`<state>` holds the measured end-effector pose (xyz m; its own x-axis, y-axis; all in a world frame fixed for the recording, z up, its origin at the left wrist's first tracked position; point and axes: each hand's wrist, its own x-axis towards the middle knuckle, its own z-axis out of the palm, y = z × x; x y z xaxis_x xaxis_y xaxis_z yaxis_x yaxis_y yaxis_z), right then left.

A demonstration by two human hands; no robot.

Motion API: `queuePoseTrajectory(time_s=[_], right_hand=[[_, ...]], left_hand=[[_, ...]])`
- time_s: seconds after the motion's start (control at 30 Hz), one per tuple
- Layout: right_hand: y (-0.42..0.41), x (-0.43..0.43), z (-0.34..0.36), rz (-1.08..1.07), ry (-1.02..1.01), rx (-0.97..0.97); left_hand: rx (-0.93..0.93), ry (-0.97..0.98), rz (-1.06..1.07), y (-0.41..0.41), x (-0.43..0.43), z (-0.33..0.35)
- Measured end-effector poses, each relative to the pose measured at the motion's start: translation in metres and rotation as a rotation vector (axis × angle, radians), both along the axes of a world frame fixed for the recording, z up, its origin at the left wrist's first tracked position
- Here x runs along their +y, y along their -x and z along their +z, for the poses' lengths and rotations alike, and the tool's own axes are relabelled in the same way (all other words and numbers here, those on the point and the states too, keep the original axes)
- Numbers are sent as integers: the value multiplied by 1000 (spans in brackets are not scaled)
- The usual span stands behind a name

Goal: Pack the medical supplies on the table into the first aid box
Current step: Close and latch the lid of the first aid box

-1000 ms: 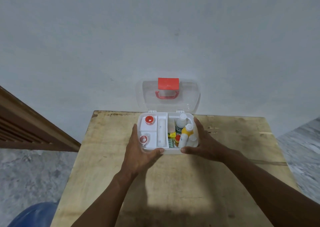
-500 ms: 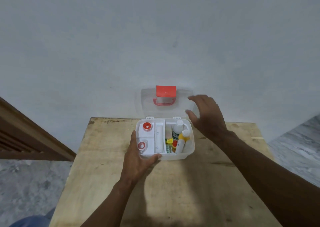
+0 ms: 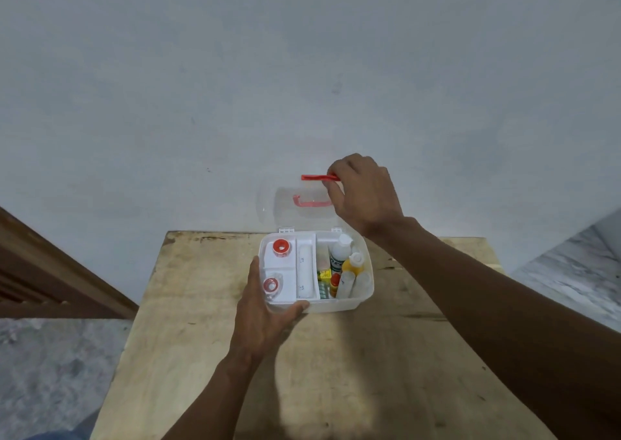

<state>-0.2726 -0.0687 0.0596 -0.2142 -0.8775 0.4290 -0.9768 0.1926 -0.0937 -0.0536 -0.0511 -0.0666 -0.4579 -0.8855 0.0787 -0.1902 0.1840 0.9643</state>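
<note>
Both hands are on the first aid box, which sits toward the far edge of the wooden bench. On the left, the left hand cups the box's near-left corner, thumb laid up along the left wall and fingers curled round the near wall. Just inside that corner lies a roll of tape with a red core, and a second red-cored roll sits in the compartment beyond it. A long, narrow white slot runs alongside them. Further right, the larger section holds a white bottle with a green label, a yellow bottle, a small red-capped bottle and some packets I can't make out. Behind the box, its clear lid stands raised against the grey wall, a red handle showing through it. At the lid's top edge the right hand is pinched shut on the red latch.
</note>
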Motion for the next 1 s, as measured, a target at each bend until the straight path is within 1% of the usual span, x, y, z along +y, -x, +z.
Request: queuePoseTrajectory(time_s=[0.07,0.1,0.2,0.27,0.4,0.5,0.6,0.7,0.8,0.87,1.0], right_hand=[[-4,12,-2,48,-21,-36],[-6,21,-5,86,4,-46],[-16,47,-14,151,102,5],[-26,61,-19,159,83,20],[-47,80,-30,108,-34,25],[-60,92,-43,83,-120,66],[-71,104,-55,91,-118,54],[-79,111,-67,69,-158,31],[-83,114,-77,33,-192,14],[-85,116,-83,21,-200,17],[-87,116,-89,-4,-200,20]], left_hand=[[1,8,0,0,0,0],[-3,12,-2,-1,0,-1],[-38,-7,-4,-2,-2,-2],[-58,-13,-4,-4,-1,-2],[-98,-12,16,-3,-3,-3],[-110,-25,26,-3,-3,-7],[-107,-19,31,-3,-2,-6],[-106,12,55,-2,0,-8],[-176,27,148,-3,5,-14],[-185,34,205,-3,10,-20],[-187,57,193,-3,10,-23]])
